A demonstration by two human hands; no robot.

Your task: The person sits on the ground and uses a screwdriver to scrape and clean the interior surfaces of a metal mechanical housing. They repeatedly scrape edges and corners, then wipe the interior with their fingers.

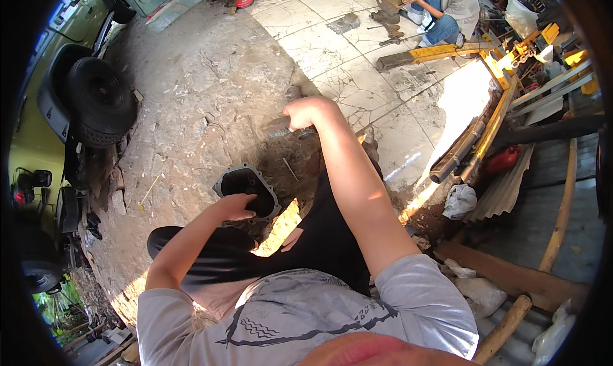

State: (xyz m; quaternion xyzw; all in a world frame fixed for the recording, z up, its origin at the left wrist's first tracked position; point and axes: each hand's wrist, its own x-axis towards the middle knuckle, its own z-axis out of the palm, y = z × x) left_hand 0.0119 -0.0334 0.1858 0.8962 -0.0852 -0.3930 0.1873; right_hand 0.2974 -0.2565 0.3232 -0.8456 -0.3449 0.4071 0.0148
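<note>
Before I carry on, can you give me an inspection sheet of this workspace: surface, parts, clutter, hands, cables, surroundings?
Surface: rough, dusty ground meeting cracked pale tiles.
Job's things: dark, hollow housing with a grey metal rim; blurred greyish object beyond it.
Clutter: slim rod, yellowish stick, whitish bag.
Hands: left hand at the housing; right hand at the greyish object, grip unclear.
Cables: nothing seen.
Surroundings: tyre at left; yellow metal frame and seated co-worker at upper right.

Close, head-worn fisheye view, steeply downward past the grey shirt to the rough ground.
</note>
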